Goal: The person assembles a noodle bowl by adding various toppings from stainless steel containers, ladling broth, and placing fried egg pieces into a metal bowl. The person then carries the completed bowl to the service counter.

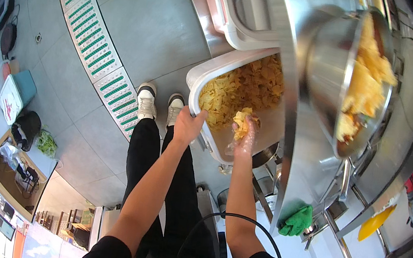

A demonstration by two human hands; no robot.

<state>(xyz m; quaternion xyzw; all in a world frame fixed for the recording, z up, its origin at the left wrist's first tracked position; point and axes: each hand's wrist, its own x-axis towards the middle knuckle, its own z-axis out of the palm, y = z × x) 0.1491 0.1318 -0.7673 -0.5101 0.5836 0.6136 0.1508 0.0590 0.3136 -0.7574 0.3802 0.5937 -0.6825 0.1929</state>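
Observation:
A white plastic bin (195,82) stands below the edge of the steel counter, part of it hidden under the counter. Yellow, crinkled chips (234,88) fill its far part, while the near part of its floor is bare. My left hand (189,126) is closed round the left rim of the bin. In a clear plastic glove, my right hand (245,140) is over the near end of the bin, its fingers closed on a handful of chips (242,120). On the counter, a steel bowl (327,66) holds more of the yellow pieces (366,79).
The steel counter (286,133) runs along the right, over the bin. Beyond the bin is another pale container (259,35). A green cloth or glove (297,220) hangs at the lower right. A drain grating (102,59) crosses the grey floor, left of my shoes (146,102).

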